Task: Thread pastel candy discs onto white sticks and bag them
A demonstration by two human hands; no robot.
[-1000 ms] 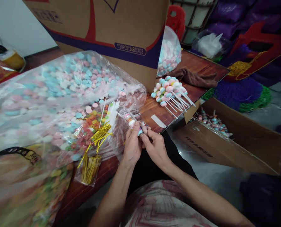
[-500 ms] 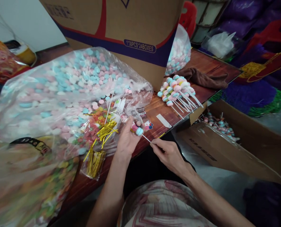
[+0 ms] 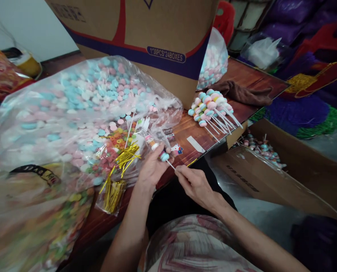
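Note:
My left hand [image 3: 154,164] is closed around a candy skewer [image 3: 164,156] and what looks like a small clear printed bag [image 3: 149,139] around its far end. A pale blue candy shows at the near end, and the fingers hide part of the rest. With thumb and fingers pinched, my right hand [image 3: 195,181] grips the skewer's white stick [image 3: 170,164]. Close by my left hand lie gold twist ties [image 3: 128,155], some in a small clear packet [image 3: 113,198], and ring-shaped gummies [image 3: 120,139]. Finished-looking candy skewers [image 3: 210,105] are piled at the table's right edge.
A large clear bag of pastel candies [image 3: 80,90] covers the table's left. Behind it stands a big cardboard box [image 3: 168,30]. Another bag holds colourful rings [image 3: 69,223]. An open carton [image 3: 242,170] with more skewers sits below right. A brown cloth [image 3: 247,92] lies behind.
My right hand has moved slightly left and toward the left hand, along with the stick. The skewer sits further into the left hand, and more candies show beyond the fingers.

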